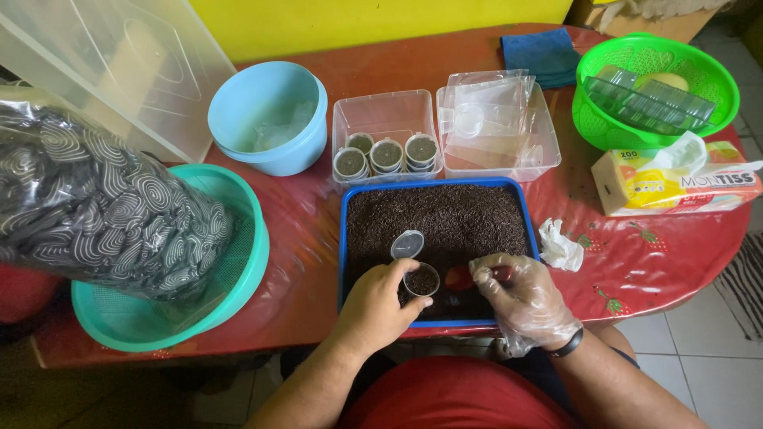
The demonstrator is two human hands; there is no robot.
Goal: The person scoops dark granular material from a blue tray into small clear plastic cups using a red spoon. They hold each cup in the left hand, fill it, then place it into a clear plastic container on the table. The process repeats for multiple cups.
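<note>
Evidently the left hand [377,306] gripped a small clear cup [421,280] with its fingers wrapped round the side, holding it over the near edge of the blue tray [435,185]. The cup, its hinged lid [407,244] flipped open, already held dark grains. The gloved right hand [524,298] had its fingers closed on a red scoop [461,277], the tip just beside the cup's rim.

Filling well would have meant keeping the cup upright and low over the tray so spilled grains dropped back in, and tipping the scoop slowly against the rim.

The tray was filled with dark brown granules [453,218]. Behind it, a clear tub [387,119] held several filled cups [386,154], and a second clear tub [497,131] held empty cups and lids. A light blue bowl [270,115] stood toward the far left of the surface [636,254], seemingly with clear plastic inside. A green basket [656,87] sat at the far right corner.
</note>
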